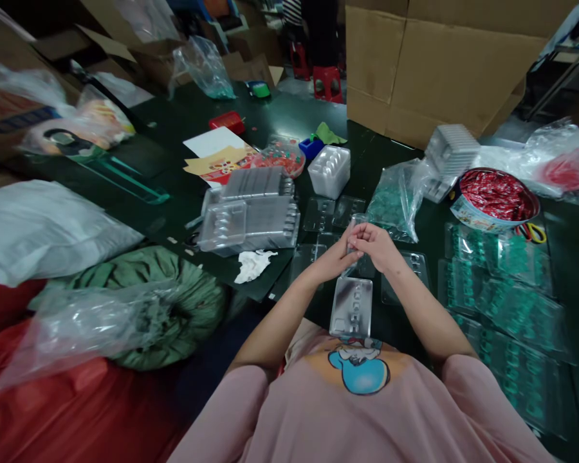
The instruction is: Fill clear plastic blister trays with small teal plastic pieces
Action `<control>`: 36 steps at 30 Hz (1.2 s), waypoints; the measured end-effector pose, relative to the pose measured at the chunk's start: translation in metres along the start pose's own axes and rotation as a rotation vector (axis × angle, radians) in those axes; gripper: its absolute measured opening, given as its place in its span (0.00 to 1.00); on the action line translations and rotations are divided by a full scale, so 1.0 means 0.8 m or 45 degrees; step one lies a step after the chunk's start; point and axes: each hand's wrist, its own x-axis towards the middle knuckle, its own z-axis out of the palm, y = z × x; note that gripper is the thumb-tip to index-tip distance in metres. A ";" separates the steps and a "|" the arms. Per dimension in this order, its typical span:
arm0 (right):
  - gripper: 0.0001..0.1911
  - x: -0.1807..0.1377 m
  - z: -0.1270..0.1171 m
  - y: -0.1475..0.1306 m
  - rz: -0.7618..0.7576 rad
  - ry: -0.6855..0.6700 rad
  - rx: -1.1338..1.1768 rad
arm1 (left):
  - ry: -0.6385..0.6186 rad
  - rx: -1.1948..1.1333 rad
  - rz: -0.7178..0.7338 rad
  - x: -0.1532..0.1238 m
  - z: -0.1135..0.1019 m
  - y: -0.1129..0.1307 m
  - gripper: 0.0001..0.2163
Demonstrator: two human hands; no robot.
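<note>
My left hand (341, 256) and my right hand (374, 244) meet above the table. My left fingers are closed on a clear plastic blister tray (358, 220), tilted on edge and partly covered by the hands. Closed fingers of my right hand press at the same tray; whether a smaller part sits between them is hidden. Close to my body lies another clear blister tray (351, 307) with a row of moulded pockets. More flat trays (405, 276) are spread around my hands on the dark green table (289, 122). Ahead lies a bag of small green pieces (395, 199).
Stacked trays (255, 218) stand left, near a crumpled white tissue (253, 265). Trays holding green pieces (511, 321) cover the right side, below a round tin of red wrapped pieces (496, 196) and scissors (535, 233). A cardboard box (444, 64) stands behind. People are in the background.
</note>
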 end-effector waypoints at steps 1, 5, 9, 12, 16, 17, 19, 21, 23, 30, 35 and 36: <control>0.17 0.000 0.000 0.001 0.003 0.008 0.003 | 0.010 -0.003 -0.002 0.000 0.001 0.000 0.43; 0.16 -0.001 -0.003 0.013 0.073 0.008 0.072 | -0.023 -0.094 -0.068 -0.006 0.000 -0.010 0.42; 0.16 -0.002 -0.003 0.028 0.151 0.002 0.142 | -0.012 -0.215 -0.204 -0.015 -0.002 -0.026 0.37; 0.16 -0.002 -0.001 0.033 0.166 0.004 0.125 | 0.028 -0.257 -0.276 -0.020 0.000 -0.035 0.37; 0.16 -0.002 0.002 0.034 0.146 -0.014 0.084 | 0.037 -0.356 -0.304 -0.023 0.003 -0.039 0.37; 0.16 -0.002 0.001 0.034 0.141 -0.019 0.075 | 0.032 -0.364 -0.303 -0.024 0.003 -0.039 0.37; 0.16 -0.002 0.000 0.035 0.141 -0.024 0.060 | 0.028 -0.337 -0.296 -0.024 0.003 -0.038 0.37; 0.16 -0.003 -0.001 0.037 0.146 -0.027 0.049 | 0.032 -0.283 -0.285 -0.024 0.002 -0.037 0.37; 0.17 -0.004 -0.002 0.036 0.144 -0.028 0.039 | 0.032 -0.244 -0.282 -0.025 0.001 -0.036 0.38; 0.17 -0.007 0.000 0.031 0.127 -0.053 0.026 | 0.020 -0.103 -0.232 -0.027 0.000 -0.025 0.37; 0.17 -0.006 -0.003 0.033 0.132 -0.059 0.023 | 0.010 -0.081 -0.232 -0.026 0.000 -0.023 0.37; 0.17 -0.006 -0.003 0.033 0.130 -0.060 0.020 | 0.010 -0.080 -0.233 -0.026 0.000 -0.023 0.37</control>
